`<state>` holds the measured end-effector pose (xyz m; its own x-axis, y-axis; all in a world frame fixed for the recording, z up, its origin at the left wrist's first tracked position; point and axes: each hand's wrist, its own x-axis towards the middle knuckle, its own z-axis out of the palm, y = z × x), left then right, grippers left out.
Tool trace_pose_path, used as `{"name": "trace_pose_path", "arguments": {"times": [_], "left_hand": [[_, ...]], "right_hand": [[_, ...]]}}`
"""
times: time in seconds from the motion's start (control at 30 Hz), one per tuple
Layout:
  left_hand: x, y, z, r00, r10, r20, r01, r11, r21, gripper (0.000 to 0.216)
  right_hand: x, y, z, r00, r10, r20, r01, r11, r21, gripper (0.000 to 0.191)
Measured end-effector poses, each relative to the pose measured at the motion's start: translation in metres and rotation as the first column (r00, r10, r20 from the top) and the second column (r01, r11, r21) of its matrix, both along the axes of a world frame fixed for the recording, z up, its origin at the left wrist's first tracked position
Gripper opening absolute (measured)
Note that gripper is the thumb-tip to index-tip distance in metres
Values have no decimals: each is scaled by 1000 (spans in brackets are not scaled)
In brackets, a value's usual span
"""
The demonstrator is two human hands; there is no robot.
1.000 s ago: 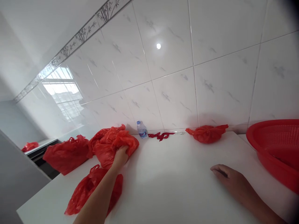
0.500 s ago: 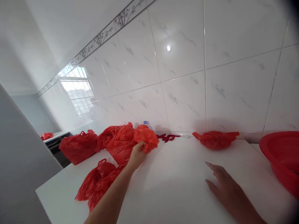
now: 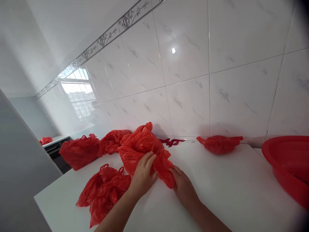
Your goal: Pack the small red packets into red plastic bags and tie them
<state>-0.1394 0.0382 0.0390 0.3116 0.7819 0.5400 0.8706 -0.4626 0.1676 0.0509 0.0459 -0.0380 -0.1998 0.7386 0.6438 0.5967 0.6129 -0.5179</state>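
A filled red plastic bag (image 3: 140,141) stands near the wall in the middle of the white table (image 3: 217,190). My left hand (image 3: 145,174) has its fingers curled on the bag's front, gripping the crumpled film. From the right, my right hand (image 3: 184,187) pinches the bag's loose end. Its fingertips are partly hidden by the plastic. Just left of my left forearm lie crumpled red plastic bags (image 3: 103,190) with looped handles.
More full red bags (image 3: 80,149) line the table's left back. A small tied red bag (image 3: 219,144) sits by the tiled wall. Dark red ribbon (image 3: 172,142) lies along the wall's foot. A red plastic basket (image 3: 285,167) stands at the right edge.
The bag has come toward me and turned, its loose end now pointing to the front right. My right hand has moved left from above the bare table and taken hold of that end.
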Motion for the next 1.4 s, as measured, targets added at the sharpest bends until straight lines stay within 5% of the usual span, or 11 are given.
{"name": "trace_pose_path", "arguments": {"times": [0.1,0.23,0.53,0.67,0.77,0.87,0.93,1.03,1.2,1.27,1.4], "left_hand": [[-17,28,-16,952,277,-133,-275,961,32,80],[-29,56,-35,875,408,-259,-426,904,-18,78],[-37,87,-29,843,497,-208,-513,858,-30,65],[-29,84,-18,845,515,-141,-521,853,-8,74],[-6,68,-18,919,392,36,-393,917,69,67],[29,50,-28,910,112,400,-34,980,-197,57],[53,42,-36,806,83,587,218,879,-424,55],[83,36,-44,733,119,670,388,736,-555,63],[106,26,-37,299,182,937,787,508,-350,62],[106,23,-36,162,208,965,800,545,-251,45],[100,24,-42,60,218,974,713,673,-195,23]], "right_hand": [[12,-5,8,999,30,23,-25,983,-184,35],[23,-16,14,995,33,90,-5,953,-303,28],[88,-45,3,983,-121,135,157,938,-309,32],[133,-57,-12,948,-272,164,300,936,-183,51],[150,-68,-15,924,-313,219,344,931,-121,68],[152,-76,-9,911,-318,264,343,938,-55,75],[149,-80,-4,897,-323,302,333,943,21,76],[139,-88,3,871,-296,392,265,955,132,72],[123,-100,10,784,-166,599,53,978,202,51],[123,-98,8,767,-172,618,49,976,211,48],[146,-78,-3,788,-328,521,237,943,234,47]]}}
